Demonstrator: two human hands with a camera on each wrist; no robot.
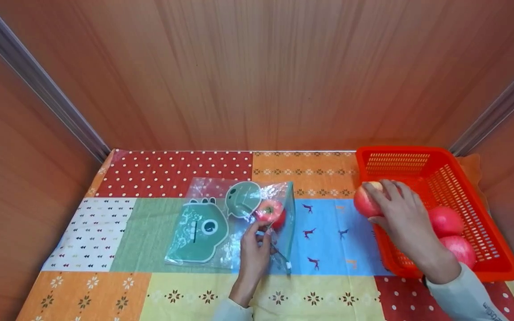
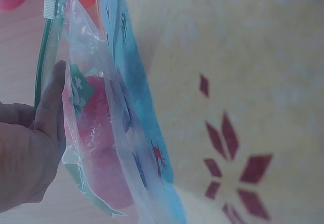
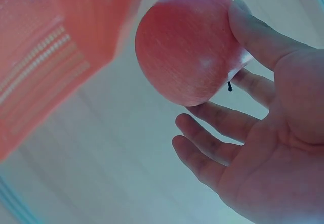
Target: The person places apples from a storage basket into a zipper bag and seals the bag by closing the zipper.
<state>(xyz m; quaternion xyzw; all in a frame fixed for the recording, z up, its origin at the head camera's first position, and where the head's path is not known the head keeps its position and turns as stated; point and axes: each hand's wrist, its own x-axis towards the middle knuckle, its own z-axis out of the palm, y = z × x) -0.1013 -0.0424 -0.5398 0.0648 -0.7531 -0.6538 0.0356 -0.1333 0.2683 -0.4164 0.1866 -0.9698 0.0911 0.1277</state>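
A clear zip bag (image 1: 234,245) with a green cartoon print lies on the cloth, its green zip edge facing right. A red apple (image 1: 276,216) shows through the plastic near that edge. My left hand (image 1: 255,249) pinches the bag by its opening; in the left wrist view the white zip slider (image 2: 49,8) stands above the fingers. Beside the basket's left rim, my right hand (image 1: 402,218) grips another red apple (image 1: 366,203) between thumb and fingers. The right wrist view shows this apple (image 3: 185,47) held off the surface, its dark stem toward the palm.
An orange-red plastic basket (image 1: 498,249) with slotted walls stands at the right, partly under my right forearm. Inside it lie two more apples, one apple (image 1: 446,221) behind the other apple (image 1: 460,249). Patchwork cloth (image 1: 185,290) covers the table, with wood-grain panels (image 1: 257,76) around it.
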